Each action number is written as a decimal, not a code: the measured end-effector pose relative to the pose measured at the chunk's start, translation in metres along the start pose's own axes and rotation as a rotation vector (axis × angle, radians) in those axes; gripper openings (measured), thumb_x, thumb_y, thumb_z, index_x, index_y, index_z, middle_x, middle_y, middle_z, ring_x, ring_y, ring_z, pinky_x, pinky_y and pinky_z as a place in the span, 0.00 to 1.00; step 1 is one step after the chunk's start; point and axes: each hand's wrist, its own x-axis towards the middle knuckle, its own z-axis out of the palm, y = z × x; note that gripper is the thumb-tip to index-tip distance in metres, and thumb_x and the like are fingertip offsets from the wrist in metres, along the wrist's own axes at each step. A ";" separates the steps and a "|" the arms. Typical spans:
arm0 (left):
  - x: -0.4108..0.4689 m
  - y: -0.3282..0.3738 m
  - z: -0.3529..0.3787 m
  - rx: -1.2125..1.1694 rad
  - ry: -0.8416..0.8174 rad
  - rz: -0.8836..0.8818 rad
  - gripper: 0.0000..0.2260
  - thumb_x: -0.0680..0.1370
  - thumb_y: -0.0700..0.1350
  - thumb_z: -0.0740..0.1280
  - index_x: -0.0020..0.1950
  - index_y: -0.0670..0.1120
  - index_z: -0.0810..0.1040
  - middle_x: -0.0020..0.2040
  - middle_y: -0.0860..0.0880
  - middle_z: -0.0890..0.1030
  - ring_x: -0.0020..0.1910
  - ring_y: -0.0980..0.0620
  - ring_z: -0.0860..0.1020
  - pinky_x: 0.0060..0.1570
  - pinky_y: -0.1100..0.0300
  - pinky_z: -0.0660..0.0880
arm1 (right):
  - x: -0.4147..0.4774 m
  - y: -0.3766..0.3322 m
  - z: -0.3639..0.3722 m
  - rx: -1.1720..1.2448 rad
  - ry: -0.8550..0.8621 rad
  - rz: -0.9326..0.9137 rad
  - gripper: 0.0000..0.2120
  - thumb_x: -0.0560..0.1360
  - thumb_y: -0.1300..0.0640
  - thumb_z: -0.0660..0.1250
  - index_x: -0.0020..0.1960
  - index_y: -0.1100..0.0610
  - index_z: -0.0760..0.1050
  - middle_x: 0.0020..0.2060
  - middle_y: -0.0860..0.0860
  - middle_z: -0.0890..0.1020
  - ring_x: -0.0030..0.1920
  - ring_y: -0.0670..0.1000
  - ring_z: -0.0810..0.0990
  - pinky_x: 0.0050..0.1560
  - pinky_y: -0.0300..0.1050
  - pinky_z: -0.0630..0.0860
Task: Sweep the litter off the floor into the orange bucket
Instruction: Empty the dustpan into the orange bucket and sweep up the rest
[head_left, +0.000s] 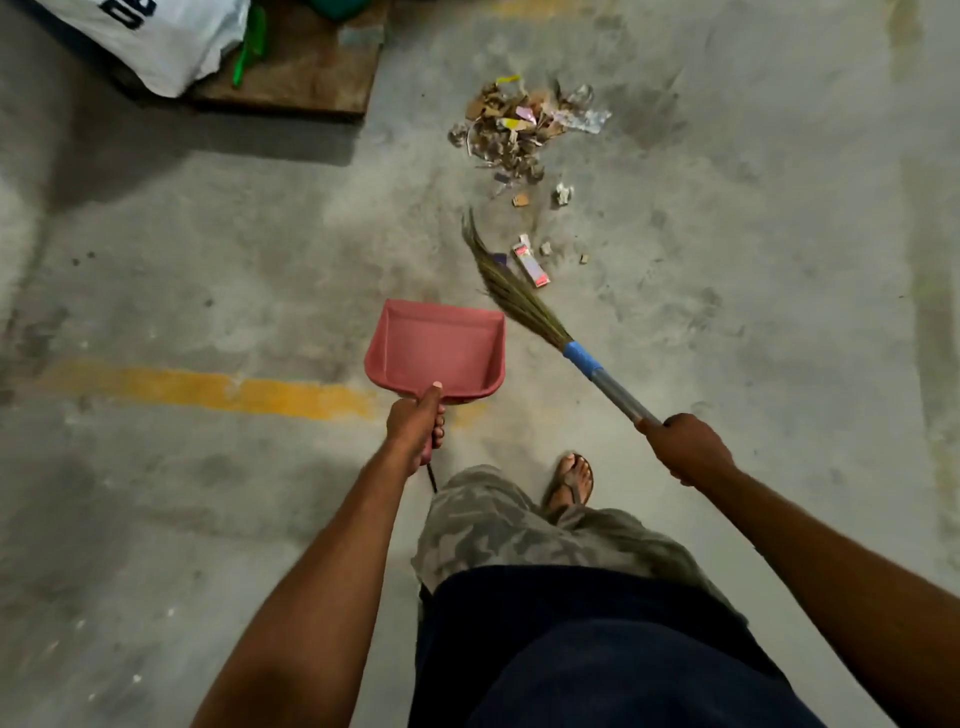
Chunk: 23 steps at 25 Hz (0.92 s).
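A heap of litter (524, 130), cardboard scraps, paper and clear plastic, lies on the concrete floor ahead. Nearer me lie loose pieces, among them a small red-and-white carton (531, 265) and a crumpled paper (562, 194). My left hand (415, 428) grips the handle of a pink dustpan (436, 351), held above the floor with its mouth pointing away from me. My right hand (683, 447) grips the metal handle of a grass broom (511, 291), whose bristles reach toward the carton. No orange bucket is in view.
A wooden pallet (306, 73) at the top left carries a white sack (156, 36) and a green tool (249, 47). A worn yellow line (208, 389) crosses the floor at left. My sandalled foot (571, 480) stands below the broom.
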 end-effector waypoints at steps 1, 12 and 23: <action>0.007 0.006 0.009 0.016 0.009 -0.023 0.18 0.82 0.54 0.69 0.39 0.42 0.77 0.27 0.48 0.74 0.21 0.53 0.68 0.22 0.64 0.65 | 0.018 -0.005 -0.007 -0.034 -0.027 0.002 0.24 0.79 0.37 0.61 0.44 0.59 0.77 0.34 0.55 0.83 0.32 0.56 0.84 0.34 0.47 0.81; 0.153 0.088 0.105 0.023 -0.029 -0.142 0.16 0.82 0.54 0.68 0.43 0.42 0.79 0.29 0.49 0.75 0.22 0.56 0.69 0.22 0.64 0.67 | 0.258 -0.110 -0.058 -0.277 0.120 0.095 0.23 0.81 0.41 0.63 0.60 0.61 0.78 0.55 0.60 0.83 0.55 0.63 0.82 0.51 0.50 0.75; 0.186 0.176 0.182 0.059 -0.051 -0.129 0.17 0.82 0.53 0.68 0.39 0.43 0.77 0.27 0.48 0.73 0.21 0.54 0.68 0.21 0.65 0.65 | 0.285 -0.141 -0.129 -0.103 0.141 0.035 0.25 0.79 0.35 0.60 0.48 0.56 0.78 0.45 0.57 0.82 0.47 0.62 0.81 0.44 0.48 0.72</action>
